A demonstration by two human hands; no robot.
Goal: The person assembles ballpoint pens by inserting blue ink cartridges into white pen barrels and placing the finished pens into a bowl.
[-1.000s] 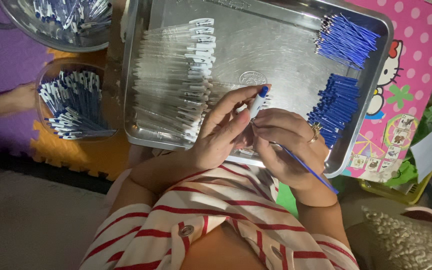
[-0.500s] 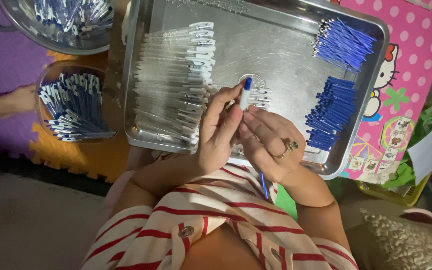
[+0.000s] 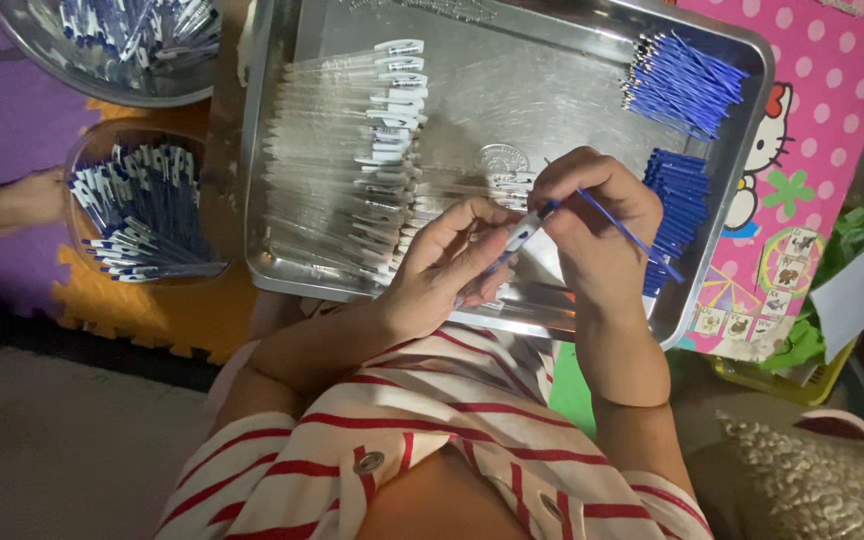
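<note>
My left hand [image 3: 447, 265] grips a clear pen barrel [image 3: 518, 238] with a white and blue end, held over the front edge of a metal tray [image 3: 512, 90]. My right hand [image 3: 592, 225] pinches a thin blue ink refill [image 3: 624, 232] whose tip meets the barrel's end. The refill's free end slants down to the right, past my wrist. Many clear pen barrels [image 3: 352, 160] lie in a row in the tray's left half. Two heaps of blue refills [image 3: 682, 85] lie in its right half.
A glass bowl [image 3: 142, 215] of blue and white pens stands left of the tray, with a metal bowl [image 3: 122, 45] of more behind it. Another person's hand [image 3: 22, 195] rests at the far left. A pink dotted mat [image 3: 822, 110] lies under the tray's right side.
My right hand has turned and lifted the refill, bringing its tip to the barrel's end. The barrel in my left hand has tipped from upright to slanting right.
</note>
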